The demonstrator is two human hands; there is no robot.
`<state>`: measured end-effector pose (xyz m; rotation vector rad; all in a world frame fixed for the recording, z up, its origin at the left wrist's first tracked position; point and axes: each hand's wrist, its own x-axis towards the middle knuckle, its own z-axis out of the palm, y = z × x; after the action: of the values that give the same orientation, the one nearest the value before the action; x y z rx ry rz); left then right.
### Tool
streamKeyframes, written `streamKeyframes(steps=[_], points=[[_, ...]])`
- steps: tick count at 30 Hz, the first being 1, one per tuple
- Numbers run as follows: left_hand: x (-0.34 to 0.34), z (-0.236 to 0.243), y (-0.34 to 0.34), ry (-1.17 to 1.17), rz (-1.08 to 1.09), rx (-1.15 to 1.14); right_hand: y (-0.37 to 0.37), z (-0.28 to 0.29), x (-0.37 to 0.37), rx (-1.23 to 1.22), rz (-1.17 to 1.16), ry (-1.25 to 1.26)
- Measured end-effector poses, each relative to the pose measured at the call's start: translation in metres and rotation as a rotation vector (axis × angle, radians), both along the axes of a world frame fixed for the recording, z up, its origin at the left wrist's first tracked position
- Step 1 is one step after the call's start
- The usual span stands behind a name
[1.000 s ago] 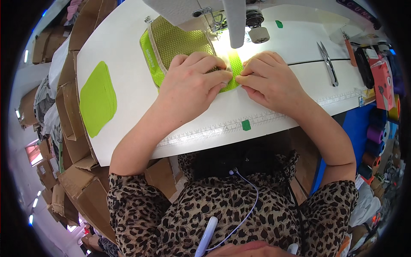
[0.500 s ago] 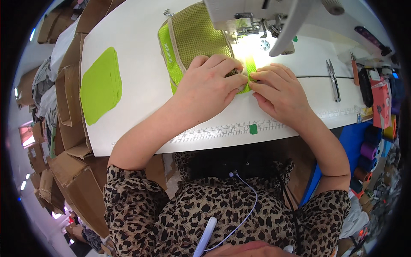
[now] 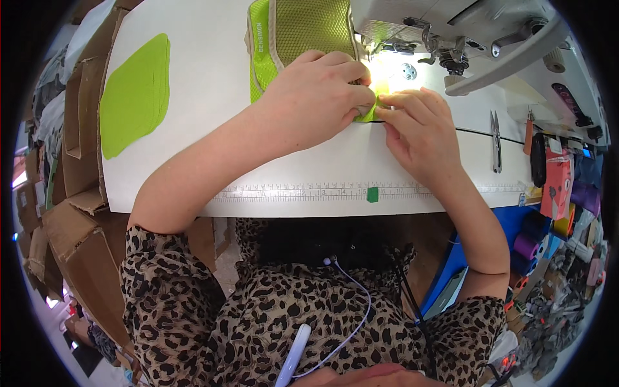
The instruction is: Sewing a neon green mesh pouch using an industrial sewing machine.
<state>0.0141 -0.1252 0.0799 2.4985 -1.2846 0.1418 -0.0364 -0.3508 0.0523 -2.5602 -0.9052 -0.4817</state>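
A lime-green mesh pouch (image 3: 309, 29) with beige binding lies on the white table, just left of the sewing machine (image 3: 445, 32). My left hand (image 3: 319, 100) rests over its near corner, fingers curled and closed on the fabric. At that corner a small piece of lime-green fabric (image 3: 369, 115) shows between my hands. My right hand (image 3: 422, 126) pinches its right end between thumb and fingertips. Both hands are close in front of the machine's lit needle area. My fingers hide the exact edge of the fabric.
Several lime-green cut fabric pieces (image 3: 135, 97) lie stacked at the left. A measuring tape (image 3: 309, 193) with a green marker (image 3: 373, 194) runs along the near table edge. Thread snips (image 3: 496, 142) lie at the right. Cardboard boxes (image 3: 84, 251) stand beyond the left edge.
The view has shifted, showing more of the machine. The lime-green strip that stretched from my fingertips toward the needle now shows only as a short bit between my hands. Both hands keep their grip.
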Motion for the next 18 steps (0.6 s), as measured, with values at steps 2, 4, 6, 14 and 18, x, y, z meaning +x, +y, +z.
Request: streamKeyframes(steps=[2, 4, 6, 14, 18], points=[[0.000, 0.000, -0.004, 0.008, -0.006, 0.002, -0.004, 0.000, 0.002, 0.007, -0.013, 0.007], [0.003, -0.001, -0.007, 0.013, -0.015, 0.011, -0.006, 0.000, 0.004, 0.021, -0.030, 0.010], [0.005, -0.004, -0.010, -0.016, -0.003, -0.010, -0.009, 0.001, 0.007, 0.008, -0.021, 0.036], [0.006, -0.008, -0.015, -0.167, 0.034, -0.005, -0.012, -0.010, 0.021, 0.044, -0.023, 0.082], [0.002, -0.010, -0.017, -0.295, 0.055, -0.055, -0.010, -0.011, 0.018, 0.133, -0.035, 0.036]])
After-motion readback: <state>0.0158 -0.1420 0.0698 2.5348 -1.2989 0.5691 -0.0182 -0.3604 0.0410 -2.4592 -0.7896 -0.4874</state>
